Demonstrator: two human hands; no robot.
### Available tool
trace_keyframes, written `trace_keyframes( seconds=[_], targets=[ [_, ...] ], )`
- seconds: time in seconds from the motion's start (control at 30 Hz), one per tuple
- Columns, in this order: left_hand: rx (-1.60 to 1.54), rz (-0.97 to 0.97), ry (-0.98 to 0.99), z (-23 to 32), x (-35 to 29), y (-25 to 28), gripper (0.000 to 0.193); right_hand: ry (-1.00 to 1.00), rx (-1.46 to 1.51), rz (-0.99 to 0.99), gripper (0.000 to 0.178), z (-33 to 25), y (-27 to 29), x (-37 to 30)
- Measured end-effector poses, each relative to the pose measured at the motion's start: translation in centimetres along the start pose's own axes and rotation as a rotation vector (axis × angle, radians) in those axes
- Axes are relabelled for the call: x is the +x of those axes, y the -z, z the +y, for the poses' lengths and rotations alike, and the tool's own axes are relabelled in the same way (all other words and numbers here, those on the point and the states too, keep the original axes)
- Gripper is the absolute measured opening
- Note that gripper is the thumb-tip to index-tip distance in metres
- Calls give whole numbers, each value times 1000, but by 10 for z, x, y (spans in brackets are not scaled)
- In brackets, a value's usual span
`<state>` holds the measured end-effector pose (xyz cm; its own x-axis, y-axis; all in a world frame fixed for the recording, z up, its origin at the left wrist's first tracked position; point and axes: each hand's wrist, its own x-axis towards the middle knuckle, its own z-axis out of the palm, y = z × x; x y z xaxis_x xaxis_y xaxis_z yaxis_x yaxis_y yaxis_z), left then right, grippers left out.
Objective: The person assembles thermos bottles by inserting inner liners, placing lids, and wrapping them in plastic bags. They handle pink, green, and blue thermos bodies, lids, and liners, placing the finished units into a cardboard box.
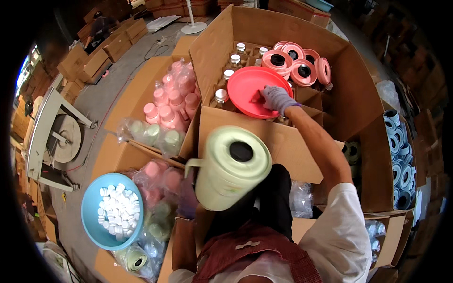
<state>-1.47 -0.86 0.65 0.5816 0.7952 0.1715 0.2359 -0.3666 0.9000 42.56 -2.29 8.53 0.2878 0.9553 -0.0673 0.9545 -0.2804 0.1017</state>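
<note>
Right hand (279, 98) dipping into the red bowl (243, 89), left hand (188, 198) holding the jug (222, 181).
The jug is on the wearer's side of the red bowl; the left fingers seem closed at its handle, mostly hidden. The right fingers bend toward small red pieces (256, 97) inside; whether they grip any, I cannot tell. Picking likely calls for a fine pinch. Bottles (222, 95) beneath the red bowl are partly covered.

Head-worn fisheye view, looking down, close above both hands (278, 99)
</note>
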Motion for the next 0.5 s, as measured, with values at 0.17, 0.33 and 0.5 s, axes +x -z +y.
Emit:
trace_keyframes(
  seconds=[0.17, 0.33, 0.5],
  targets=[
    [124, -184, -172, -22, -9, 17, 43, -175, 1112, 147, 29, -60, 87, -90],
    [-88, -561, -168, 26, 36, 4, 36, 791, 422, 388, 17, -87, 103, -215],
    [-691, -746, 368, -12, 34, -29, 32, 970, 38, 548, 25, -94, 104, -241]
  ],
)
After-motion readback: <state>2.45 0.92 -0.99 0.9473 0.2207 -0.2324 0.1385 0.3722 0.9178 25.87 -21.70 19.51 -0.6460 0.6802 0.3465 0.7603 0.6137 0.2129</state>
